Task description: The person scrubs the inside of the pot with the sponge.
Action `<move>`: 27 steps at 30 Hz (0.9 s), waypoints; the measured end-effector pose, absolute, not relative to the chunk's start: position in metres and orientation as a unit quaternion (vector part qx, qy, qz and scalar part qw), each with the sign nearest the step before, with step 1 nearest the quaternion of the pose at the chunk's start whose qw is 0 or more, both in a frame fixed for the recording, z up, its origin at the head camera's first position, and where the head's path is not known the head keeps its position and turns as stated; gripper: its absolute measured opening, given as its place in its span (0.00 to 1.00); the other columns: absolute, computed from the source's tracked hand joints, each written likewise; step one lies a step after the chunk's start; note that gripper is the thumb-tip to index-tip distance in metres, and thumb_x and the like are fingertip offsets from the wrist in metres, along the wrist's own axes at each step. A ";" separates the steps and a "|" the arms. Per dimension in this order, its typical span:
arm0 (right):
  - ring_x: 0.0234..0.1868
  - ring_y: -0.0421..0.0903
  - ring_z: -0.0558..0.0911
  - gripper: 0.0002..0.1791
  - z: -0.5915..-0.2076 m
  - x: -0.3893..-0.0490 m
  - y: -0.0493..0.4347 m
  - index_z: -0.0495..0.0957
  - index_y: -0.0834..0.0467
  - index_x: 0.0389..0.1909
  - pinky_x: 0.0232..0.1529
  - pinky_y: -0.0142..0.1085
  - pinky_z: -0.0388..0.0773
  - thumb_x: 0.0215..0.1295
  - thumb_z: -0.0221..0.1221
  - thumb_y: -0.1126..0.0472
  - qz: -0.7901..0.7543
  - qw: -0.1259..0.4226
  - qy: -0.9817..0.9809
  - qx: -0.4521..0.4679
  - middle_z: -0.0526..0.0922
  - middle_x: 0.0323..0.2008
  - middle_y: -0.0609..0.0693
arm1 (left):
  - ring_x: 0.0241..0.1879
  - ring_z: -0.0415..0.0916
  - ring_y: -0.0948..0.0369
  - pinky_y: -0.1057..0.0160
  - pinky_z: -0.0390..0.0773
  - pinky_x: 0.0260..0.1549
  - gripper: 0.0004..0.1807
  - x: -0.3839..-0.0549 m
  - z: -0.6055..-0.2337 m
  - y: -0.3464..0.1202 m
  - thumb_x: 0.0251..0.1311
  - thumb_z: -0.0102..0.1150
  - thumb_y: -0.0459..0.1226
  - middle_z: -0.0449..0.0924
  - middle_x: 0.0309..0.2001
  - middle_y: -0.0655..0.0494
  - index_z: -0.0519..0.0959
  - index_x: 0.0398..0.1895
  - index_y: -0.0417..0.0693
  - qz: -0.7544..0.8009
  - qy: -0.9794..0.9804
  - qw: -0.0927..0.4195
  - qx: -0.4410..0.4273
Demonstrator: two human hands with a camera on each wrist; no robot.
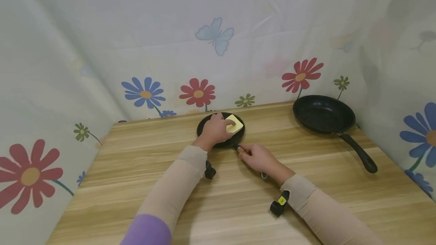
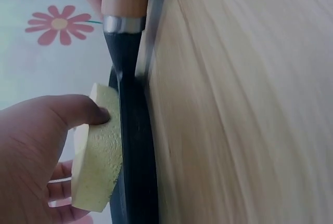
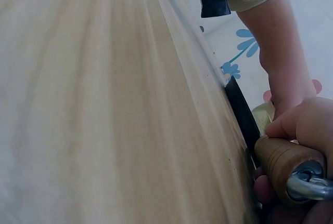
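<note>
I hold a pale-yellow sponge point(image 1: 235, 124) at two o'clock in my small black pan point(image 1: 237, 137), wooden handle point(image 3: 281, 162) toward five.

Tabletop point(image 1: 272, 131) gap between small pan point(image 1: 239, 136) and large pan point(image 1: 323, 114), flowered backdrop point(image 1: 163, 59) close behind, forearms point(image 1: 175, 182) across front

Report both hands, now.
Left hand: holding a pale-yellow, block-shaped sponge.
Right hand: holding the brown wooden handle of the small round black frying pan.
</note>
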State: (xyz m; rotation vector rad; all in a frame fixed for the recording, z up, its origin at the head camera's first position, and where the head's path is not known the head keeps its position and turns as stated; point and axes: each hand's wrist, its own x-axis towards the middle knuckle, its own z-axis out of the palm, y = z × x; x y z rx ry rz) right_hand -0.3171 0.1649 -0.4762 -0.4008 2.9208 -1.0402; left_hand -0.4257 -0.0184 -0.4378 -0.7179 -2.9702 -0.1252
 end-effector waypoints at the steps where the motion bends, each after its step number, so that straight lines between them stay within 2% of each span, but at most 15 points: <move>1: 0.36 0.48 0.78 0.26 -0.476 -0.317 0.165 0.75 0.53 0.68 0.42 0.44 0.76 0.72 0.56 0.50 -0.332 0.008 0.935 -0.127 0.84 0.49 0.54 | 0.47 0.67 0.54 0.52 0.76 0.40 0.23 -0.425 -0.437 -0.020 0.61 0.65 0.51 0.71 0.50 0.51 0.81 0.61 0.70 -0.037 -0.969 0.039 -0.240; 4: 0.37 0.48 0.78 0.27 -0.474 -0.317 0.165 0.75 0.52 0.69 0.45 0.46 0.76 0.72 0.56 0.49 -0.330 0.007 0.936 -0.123 0.84 0.53 0.55 | 0.45 0.66 0.55 0.53 0.75 0.38 0.22 -0.425 -0.435 -0.024 0.60 0.65 0.50 0.70 0.48 0.53 0.82 0.60 0.71 -0.031 -0.964 0.029 -0.264; 11: 0.26 0.47 0.74 0.27 -0.471 -0.315 0.161 0.75 0.52 0.69 0.32 0.41 0.72 0.72 0.56 0.49 -0.333 0.017 0.935 -0.121 0.83 0.39 0.54 | 0.41 0.64 0.57 0.58 0.72 0.35 0.23 -0.426 -0.432 -0.035 0.59 0.66 0.47 0.70 0.44 0.57 0.82 0.60 0.73 -0.013 -0.951 -0.003 -0.309; 17: 0.34 0.47 0.77 0.27 -0.469 -0.315 0.161 0.75 0.54 0.69 0.40 0.43 0.75 0.73 0.56 0.49 -0.331 0.014 0.936 -0.119 0.84 0.51 0.54 | 0.43 0.65 0.58 0.59 0.71 0.40 0.24 -0.425 -0.424 -0.046 0.59 0.68 0.43 0.71 0.45 0.57 0.82 0.60 0.72 0.002 -0.938 -0.032 -0.346; 19: 0.35 0.48 0.77 0.27 -0.468 -0.314 0.162 0.75 0.54 0.69 0.41 0.44 0.75 0.73 0.56 0.49 -0.334 0.014 0.935 -0.118 0.83 0.53 0.55 | 0.43 0.65 0.57 0.59 0.71 0.41 0.23 -0.423 -0.420 -0.049 0.58 0.68 0.41 0.72 0.44 0.56 0.83 0.59 0.70 0.000 -0.932 -0.037 -0.362; 25: 0.29 0.46 0.75 0.25 -0.471 -0.314 0.163 0.77 0.54 0.67 0.33 0.40 0.71 0.72 0.57 0.51 -0.337 0.016 0.933 -0.123 0.82 0.39 0.52 | 0.43 0.65 0.58 0.62 0.71 0.43 0.23 -0.420 -0.415 -0.058 0.60 0.67 0.38 0.72 0.43 0.57 0.84 0.58 0.67 0.016 -0.918 -0.055 -0.393; 27: 0.28 0.46 0.75 0.25 -0.472 -0.314 0.162 0.77 0.54 0.67 0.32 0.40 0.71 0.72 0.57 0.51 -0.334 0.016 0.934 -0.124 0.82 0.37 0.51 | 0.43 0.65 0.58 0.62 0.71 0.45 0.22 -0.419 -0.415 -0.062 0.60 0.68 0.38 0.72 0.44 0.57 0.84 0.58 0.65 0.022 -0.914 -0.056 -0.402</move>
